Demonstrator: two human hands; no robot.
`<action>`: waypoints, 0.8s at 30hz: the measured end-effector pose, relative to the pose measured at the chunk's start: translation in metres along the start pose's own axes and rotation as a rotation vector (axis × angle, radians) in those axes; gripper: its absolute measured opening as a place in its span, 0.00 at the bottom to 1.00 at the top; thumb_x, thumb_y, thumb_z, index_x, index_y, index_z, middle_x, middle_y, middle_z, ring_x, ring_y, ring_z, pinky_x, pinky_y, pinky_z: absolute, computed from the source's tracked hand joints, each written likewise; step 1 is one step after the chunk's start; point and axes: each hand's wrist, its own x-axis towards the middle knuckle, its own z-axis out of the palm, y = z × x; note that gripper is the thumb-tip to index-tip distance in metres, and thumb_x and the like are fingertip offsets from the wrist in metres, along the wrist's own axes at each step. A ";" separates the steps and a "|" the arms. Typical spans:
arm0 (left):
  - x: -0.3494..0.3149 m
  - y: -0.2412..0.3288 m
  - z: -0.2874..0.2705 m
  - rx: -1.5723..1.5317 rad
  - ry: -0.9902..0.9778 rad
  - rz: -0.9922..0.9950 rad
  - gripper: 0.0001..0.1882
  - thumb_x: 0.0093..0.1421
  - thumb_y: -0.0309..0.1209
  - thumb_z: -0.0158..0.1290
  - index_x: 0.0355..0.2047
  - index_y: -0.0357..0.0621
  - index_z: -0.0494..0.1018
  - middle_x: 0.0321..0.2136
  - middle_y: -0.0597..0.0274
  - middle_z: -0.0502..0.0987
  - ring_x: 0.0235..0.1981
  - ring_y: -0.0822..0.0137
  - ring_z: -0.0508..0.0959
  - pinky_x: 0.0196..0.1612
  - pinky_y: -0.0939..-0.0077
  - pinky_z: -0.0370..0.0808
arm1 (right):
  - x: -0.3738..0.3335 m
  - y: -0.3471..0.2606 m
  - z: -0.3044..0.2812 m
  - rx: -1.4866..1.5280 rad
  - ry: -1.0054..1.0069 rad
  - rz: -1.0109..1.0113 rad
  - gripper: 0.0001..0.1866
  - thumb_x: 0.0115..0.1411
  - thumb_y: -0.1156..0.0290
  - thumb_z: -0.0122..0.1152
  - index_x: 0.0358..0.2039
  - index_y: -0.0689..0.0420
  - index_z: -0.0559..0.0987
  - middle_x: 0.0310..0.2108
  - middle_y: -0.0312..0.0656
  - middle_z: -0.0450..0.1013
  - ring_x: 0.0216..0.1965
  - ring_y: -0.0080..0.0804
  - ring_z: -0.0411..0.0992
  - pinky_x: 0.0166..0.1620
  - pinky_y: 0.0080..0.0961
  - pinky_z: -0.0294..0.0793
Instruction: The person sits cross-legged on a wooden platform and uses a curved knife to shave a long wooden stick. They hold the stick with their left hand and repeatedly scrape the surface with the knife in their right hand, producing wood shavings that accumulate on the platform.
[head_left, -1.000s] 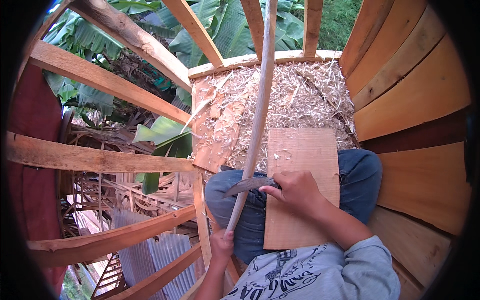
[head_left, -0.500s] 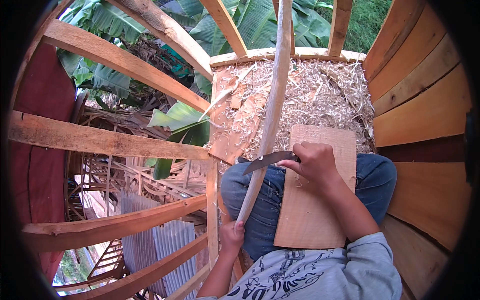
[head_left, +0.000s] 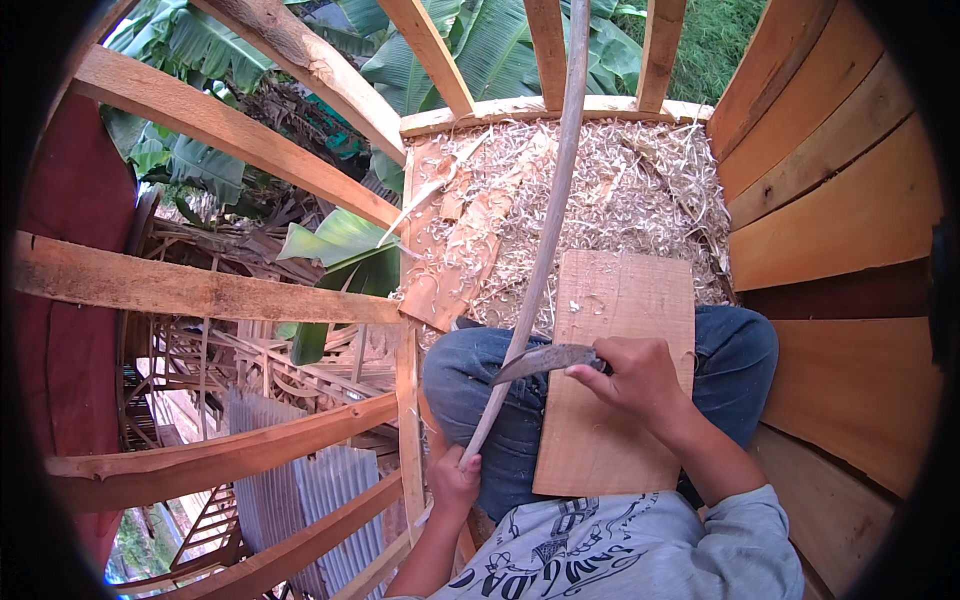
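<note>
I had the left hand [head_left: 455, 482] clamped on the stick [head_left: 557, 200], which slanted past the board's [head_left: 610, 430] left edge, and the right hand [head_left: 640, 375] closed round the knife [head_left: 548, 361]. Shaving seemed in hand; the next move called for steady pressure, though I couldn't confirm blade contact.

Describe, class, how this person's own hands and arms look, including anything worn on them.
The left hand and right hand are bare, with no gloves or watch visible. Both forearms are uncovered. A loose, pale grey sleeve covers the upper right arm; the left sleeve is barely visible.
</note>
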 end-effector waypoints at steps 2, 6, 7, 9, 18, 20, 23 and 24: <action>0.000 0.004 0.000 0.006 0.002 -0.012 0.40 0.56 0.67 0.37 0.13 0.38 0.63 0.11 0.46 0.64 0.17 0.42 0.69 0.20 0.57 0.61 | 0.000 -0.012 0.013 -0.049 -0.038 -0.051 0.26 0.50 0.45 0.61 0.15 0.55 0.72 0.12 0.40 0.67 0.16 0.37 0.71 0.20 0.32 0.67; -0.002 0.008 0.001 0.007 0.021 -0.059 0.38 0.56 0.66 0.38 0.14 0.39 0.64 0.11 0.45 0.64 0.18 0.41 0.70 0.20 0.56 0.62 | 0.013 -0.006 0.021 -0.167 0.047 -0.149 0.29 0.48 0.39 0.59 0.13 0.54 0.71 0.11 0.38 0.66 0.15 0.34 0.71 0.19 0.28 0.68; -0.002 0.008 0.001 0.004 0.027 -0.073 0.38 0.56 0.66 0.38 0.14 0.39 0.64 0.11 0.45 0.64 0.18 0.40 0.70 0.20 0.56 0.62 | 0.018 -0.005 0.020 -0.184 0.065 -0.165 0.29 0.48 0.38 0.59 0.13 0.54 0.71 0.11 0.37 0.66 0.15 0.34 0.71 0.19 0.28 0.68; -0.002 0.006 0.001 0.024 0.028 -0.071 0.38 0.57 0.65 0.38 0.14 0.39 0.65 0.12 0.44 0.65 0.18 0.40 0.71 0.20 0.56 0.62 | 0.026 -0.002 0.021 -0.218 0.106 -0.213 0.29 0.46 0.38 0.60 0.11 0.53 0.69 0.11 0.37 0.65 0.14 0.34 0.69 0.19 0.28 0.67; 0.001 0.005 -0.001 0.015 0.005 -0.081 0.36 0.57 0.64 0.39 0.15 0.40 0.68 0.12 0.45 0.67 0.19 0.41 0.72 0.20 0.55 0.64 | 0.046 0.011 0.025 -0.245 0.227 -0.129 0.32 0.44 0.37 0.61 0.11 0.56 0.68 0.10 0.39 0.63 0.13 0.36 0.66 0.19 0.27 0.65; -0.002 0.003 0.000 0.025 0.024 -0.077 0.36 0.57 0.64 0.39 0.15 0.40 0.68 0.12 0.45 0.67 0.19 0.41 0.72 0.20 0.55 0.64 | 0.063 0.031 0.018 -0.103 0.430 0.097 0.33 0.51 0.39 0.58 0.12 0.59 0.68 0.09 0.38 0.63 0.11 0.33 0.64 0.19 0.26 0.62; -0.001 0.005 0.002 0.028 0.029 -0.017 0.36 0.56 0.64 0.41 0.15 0.40 0.67 0.12 0.45 0.67 0.19 0.41 0.72 0.20 0.55 0.64 | 0.084 0.087 -0.050 0.291 0.753 0.397 0.34 0.60 0.43 0.50 0.12 0.61 0.64 0.09 0.30 0.54 0.13 0.18 0.53 0.18 0.25 0.51; 0.000 0.006 0.003 0.025 0.043 0.007 0.35 0.56 0.64 0.41 0.16 0.40 0.67 0.12 0.45 0.67 0.19 0.41 0.72 0.20 0.55 0.64 | 0.084 0.081 -0.062 0.296 0.758 0.370 0.34 0.61 0.43 0.49 0.12 0.61 0.63 0.09 0.29 0.53 0.14 0.17 0.52 0.19 0.25 0.49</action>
